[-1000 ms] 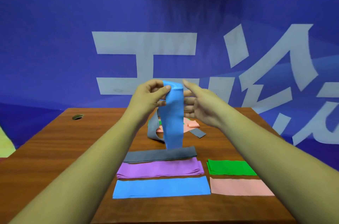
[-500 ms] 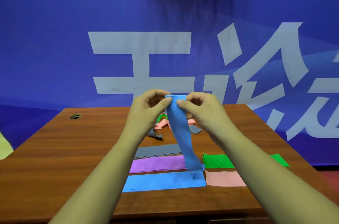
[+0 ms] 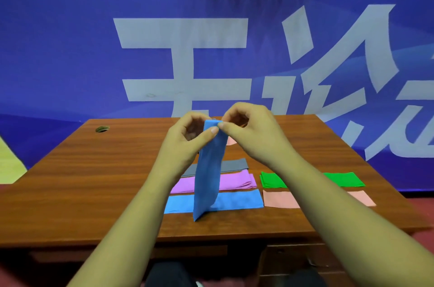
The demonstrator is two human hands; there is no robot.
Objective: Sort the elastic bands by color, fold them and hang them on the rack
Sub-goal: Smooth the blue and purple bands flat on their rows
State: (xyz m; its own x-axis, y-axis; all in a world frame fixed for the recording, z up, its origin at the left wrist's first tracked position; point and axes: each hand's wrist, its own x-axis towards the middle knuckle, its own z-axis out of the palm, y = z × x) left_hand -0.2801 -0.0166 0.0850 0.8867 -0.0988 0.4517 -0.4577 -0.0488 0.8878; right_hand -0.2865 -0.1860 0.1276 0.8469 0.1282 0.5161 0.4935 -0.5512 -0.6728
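Blue band (image 3: 207, 169) hangs limp above the bench (image 3: 94, 181), pinched at its top edge by left hand (image 3: 187, 143) and right hand (image 3: 249, 131); soft, light, stretchy, best held by corners.

I am seeing bare wood lying open across the table (image 3: 94, 181) at nine o'clock of the hanging blue band (image 3: 207, 176), with only a small hole (image 3: 102, 129) sitting at ten o'clock near the far edge. At three o'clock folded piles are crowding the surface: grey (image 3: 234, 164), purple (image 3: 237, 182), blue (image 3: 237, 201), then green (image 3: 272, 180) and pink (image 3: 279, 199) just beside them. The right forearm (image 3: 328, 192) is crossing over those last two. A narrow bare strip is running along six o'clock. The banner (image 3: 70, 52) is closing off twelve o'clock.
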